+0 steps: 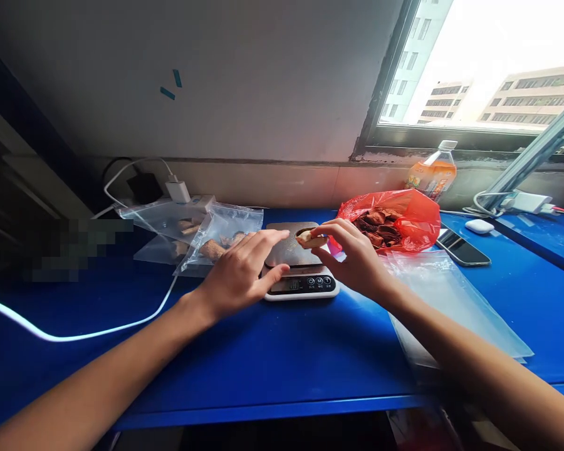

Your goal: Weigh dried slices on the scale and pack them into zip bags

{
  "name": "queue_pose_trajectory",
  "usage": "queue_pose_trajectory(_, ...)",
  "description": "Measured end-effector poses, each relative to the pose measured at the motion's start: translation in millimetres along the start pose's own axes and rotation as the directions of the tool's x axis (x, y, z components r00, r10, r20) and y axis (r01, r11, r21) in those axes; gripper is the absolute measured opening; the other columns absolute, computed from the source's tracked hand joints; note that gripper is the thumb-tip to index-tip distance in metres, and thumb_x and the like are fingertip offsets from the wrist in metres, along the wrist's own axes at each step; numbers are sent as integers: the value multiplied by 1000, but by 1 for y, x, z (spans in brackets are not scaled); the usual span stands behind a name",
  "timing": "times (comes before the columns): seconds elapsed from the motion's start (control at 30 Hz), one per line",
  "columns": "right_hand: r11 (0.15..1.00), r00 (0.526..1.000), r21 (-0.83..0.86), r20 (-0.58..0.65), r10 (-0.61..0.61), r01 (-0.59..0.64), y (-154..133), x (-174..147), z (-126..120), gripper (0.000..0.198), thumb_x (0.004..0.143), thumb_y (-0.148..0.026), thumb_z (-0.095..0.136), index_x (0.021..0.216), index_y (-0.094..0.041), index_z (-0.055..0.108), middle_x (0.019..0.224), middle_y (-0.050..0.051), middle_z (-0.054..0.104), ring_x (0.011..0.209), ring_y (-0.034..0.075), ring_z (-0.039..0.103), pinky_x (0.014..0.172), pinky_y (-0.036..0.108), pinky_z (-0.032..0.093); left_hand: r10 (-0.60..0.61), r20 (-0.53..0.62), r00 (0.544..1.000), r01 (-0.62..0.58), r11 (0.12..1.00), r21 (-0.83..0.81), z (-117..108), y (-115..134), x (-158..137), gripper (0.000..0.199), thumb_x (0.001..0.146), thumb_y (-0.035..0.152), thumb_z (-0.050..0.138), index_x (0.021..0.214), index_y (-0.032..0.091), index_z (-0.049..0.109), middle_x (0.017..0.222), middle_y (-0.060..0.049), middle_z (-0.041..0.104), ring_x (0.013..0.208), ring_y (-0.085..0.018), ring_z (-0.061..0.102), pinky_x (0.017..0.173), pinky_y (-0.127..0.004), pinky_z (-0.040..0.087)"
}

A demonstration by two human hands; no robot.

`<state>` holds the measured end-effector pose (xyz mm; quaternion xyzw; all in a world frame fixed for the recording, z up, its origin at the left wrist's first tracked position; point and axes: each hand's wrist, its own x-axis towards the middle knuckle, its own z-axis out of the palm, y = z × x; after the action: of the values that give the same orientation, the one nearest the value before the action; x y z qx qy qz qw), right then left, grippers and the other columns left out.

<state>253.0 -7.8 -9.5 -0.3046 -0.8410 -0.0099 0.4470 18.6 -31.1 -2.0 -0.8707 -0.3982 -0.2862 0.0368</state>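
Observation:
Between the thumb and fingers of my right hand [355, 257] is a curved, pale-edged dried piece [310, 238] that looks like a husk or shell. It is held just above the metal plate of a white digital kitchen scale [282, 245]. My left hand [244, 269] reaches over the scale's left side, fingers stretched and thumb apart, holding nothing. Part of the scale's display is behind that thumb. Right of the scale, a red plastic bag [418, 219] gapes, filled with brown dried pieces [378, 227] of a similar shape.
Clear zip bags [235, 219] with brown pieces lie left of the scale. Flat clear bags [455, 307] are stacked under my right forearm. A phone [463, 246], earbud case [479, 227] and orange drink bottle [435, 170] stand at the right. A white cable [75, 337] crosses the blue table.

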Motion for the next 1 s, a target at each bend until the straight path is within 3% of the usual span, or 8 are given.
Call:
queue_pose_trajectory(0.1, 991, 996, -101, 1, 93, -92, 13, -3, 8, 11, 91, -21, 62, 100, -23, 66, 100, 5, 74, 90, 21, 68, 83, 36, 54, -259, 123, 958, 237, 956, 171, -2, -24, -1, 60, 98, 41, 39, 152, 15, 27, 137, -15, 59, 128, -32, 54, 106, -50, 44)
queue_pose_trajectory(0.2, 982, 991, -146, 52, 126, -117, 20, -4, 15, 19, 92, -20, 58, 107, -24, 68, 109, 5, 75, 97, 22, 70, 86, 37, 55, -360, 204, 910, 285, 903, 322, -2, -49, -5, 58, 98, 32, 31, 153, 11, 29, 141, -18, 57, 137, -31, 46, 114, -57, 30)
queue_pose_trajectory(0.33, 984, 991, -171, 115, 70, -50, 13, -3, 12, 29, 96, -21, 50, 119, -23, 67, 119, 4, 73, 119, 24, 64, 98, 38, 53, -349, 207, 914, 258, 894, 366, 0, -59, -9, 46, 94, 28, 37, 132, 14, 59, 141, -18, 56, 140, -33, 42, 118, -65, 12)
queue_pose_trajectory(0.47, 973, 999, -228, -21, 25, -30, 18, 2, -15, 31, 92, -24, 53, 120, -19, 67, 111, 8, 74, 111, 25, 66, 96, 41, 52, -330, 173, 928, 246, 891, 382, 0, -48, -6, 44, 94, 31, 40, 131, 18, 60, 144, -16, 54, 140, -35, 41, 116, -68, 15)
queue_pose_trajectory(0.57, 936, 958, -262, -224, 179, -236, 42, 2, -47, 25, 85, -20, 53, 101, -20, 72, 94, 8, 76, 87, 24, 69, 82, 39, 54, -291, 148, 945, 224, 907, 358, -1, -36, -3, 43, 95, 32, 39, 132, 22, 59, 140, -13, 58, 137, -33, 43, 115, -65, 22)
queue_pose_trajectory(0.67, 842, 845, -196, -317, 431, -503, 72, -5, -68, 24, 75, -16, 51, 85, -21, 72, 74, 6, 72, 57, 19, 62, 59, 33, 49, -251, 134, 959, 200, 929, 311, 0, -29, -3, 40, 95, 29, 40, 129, 23, 59, 134, -13, 62, 132, -32, 49, 113, -63, 25)
queue_pose_trajectory(0.8, 775, 774, -131, -269, 573, -619, 94, -14, -69, 28, 69, -19, 48, 84, -18, 72, 55, 2, 64, 46, 16, 52, 49, 29, 40, -306, 101, 947, 262, 913, 312, 2, -33, -3, 36, 93, 30, 44, 124, 24, 61, 132, -13, 64, 129, -32, 52, 111, -64, 25)
queue_pose_trajectory(1.0, 809, 834, -206, -92, 544, -551, 84, -12, -51, 34, 67, -19, 43, 74, -20, 77, 71, 6, 73, 71, 22, 65, 72, 34, 48, -335, 101, 937, 293, 909, 295, 5, -37, -2, 35, 94, 35, 45, 124, 24, 59, 131, -12, 64, 128, -32, 52, 111, -64, 25)
